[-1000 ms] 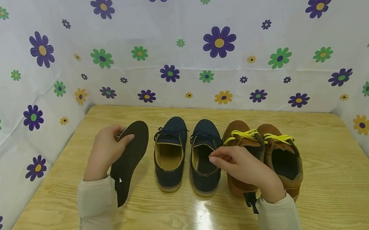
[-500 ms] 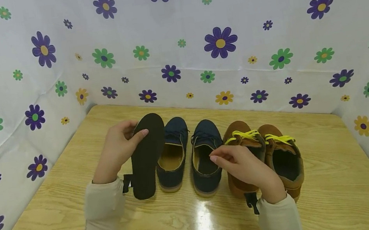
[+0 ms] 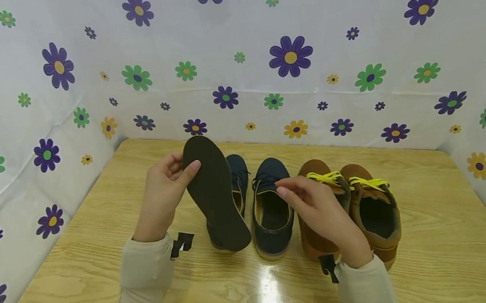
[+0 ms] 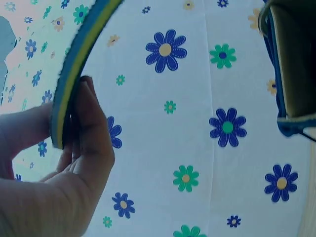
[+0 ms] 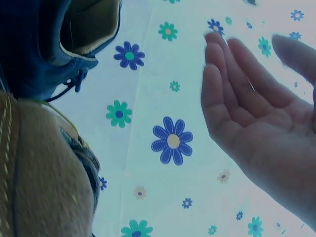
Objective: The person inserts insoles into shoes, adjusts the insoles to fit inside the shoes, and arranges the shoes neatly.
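My left hand (image 3: 166,193) pinches a black insole (image 3: 216,196) near its toe end, thumb on the dark face and fingers behind. The insole hangs tilted above the left navy shoe (image 3: 238,173), covering most of it. In the left wrist view the insole (image 4: 74,79) shows edge-on, with a yellow and blue layered side. My right hand (image 3: 318,208) hovers over the right navy shoe (image 3: 269,173) and the nearer brown shoe (image 3: 317,237). In the right wrist view the right hand (image 5: 256,113) has nothing between its relaxed fingers and thumb. A dark lining shows inside the right navy shoe.
A second brown shoe (image 3: 383,240) with yellow laces stands at the right end of the row. The shoes stand on a wooden table (image 3: 445,226). White cloth with printed flowers (image 3: 235,28) encloses the back and both sides.
My left hand has carried the insole rightward from beside the shoes to over the left navy shoe, turning its lower end to the right. My right hand has lifted slightly.
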The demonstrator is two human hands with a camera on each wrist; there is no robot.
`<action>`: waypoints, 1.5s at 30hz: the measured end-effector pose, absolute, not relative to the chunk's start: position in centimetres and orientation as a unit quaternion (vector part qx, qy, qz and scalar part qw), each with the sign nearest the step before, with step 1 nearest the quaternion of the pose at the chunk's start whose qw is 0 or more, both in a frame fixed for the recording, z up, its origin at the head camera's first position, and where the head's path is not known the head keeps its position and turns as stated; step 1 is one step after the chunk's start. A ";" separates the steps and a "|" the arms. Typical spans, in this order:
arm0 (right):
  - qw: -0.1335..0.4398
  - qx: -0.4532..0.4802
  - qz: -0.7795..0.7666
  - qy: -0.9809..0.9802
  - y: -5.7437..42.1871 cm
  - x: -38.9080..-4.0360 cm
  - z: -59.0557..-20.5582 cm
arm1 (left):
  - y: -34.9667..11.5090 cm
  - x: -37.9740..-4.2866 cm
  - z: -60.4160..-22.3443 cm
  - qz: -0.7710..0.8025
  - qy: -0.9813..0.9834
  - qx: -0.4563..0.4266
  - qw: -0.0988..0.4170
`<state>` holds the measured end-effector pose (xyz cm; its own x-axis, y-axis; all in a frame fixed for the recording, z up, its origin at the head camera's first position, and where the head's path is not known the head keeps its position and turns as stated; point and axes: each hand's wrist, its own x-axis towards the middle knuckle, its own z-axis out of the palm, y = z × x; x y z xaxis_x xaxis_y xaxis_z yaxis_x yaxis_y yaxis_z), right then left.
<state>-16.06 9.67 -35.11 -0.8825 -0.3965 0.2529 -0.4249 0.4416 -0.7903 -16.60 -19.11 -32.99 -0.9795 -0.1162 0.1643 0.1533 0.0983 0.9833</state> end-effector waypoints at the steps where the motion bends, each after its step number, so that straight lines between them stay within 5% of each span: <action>1: 0.025 0.238 0.478 -0.845 9.5 -16.1 -35.1 | -19.0 -16.6 -33.1 -0.685 -0.721 -0.014 0.104; 7: 0.041 0.226 0.529 -0.817 8.6 -16.1 -35.4 | -18.2 -16.7 -33.3 -0.749 -0.651 -0.031 0.120; 19: -0.071 0.234 0.558 -0.793 6.8 -16.1 -36.0 | -16.6 -16.9 -33.6 -0.822 -0.551 -0.005 0.142; 45: -0.029 0.135 0.612 -0.779 8.5 -16.4 -35.5 | -15.5 -17.1 -34.3 -0.840 -0.532 -0.005 0.108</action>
<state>-16.37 8.45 -35.53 -0.9620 -0.2456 0.1193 -0.1742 0.2156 -0.9608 -17.13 -15.55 -34.29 -0.9766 -0.1762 0.1231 0.1865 -0.4098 0.8929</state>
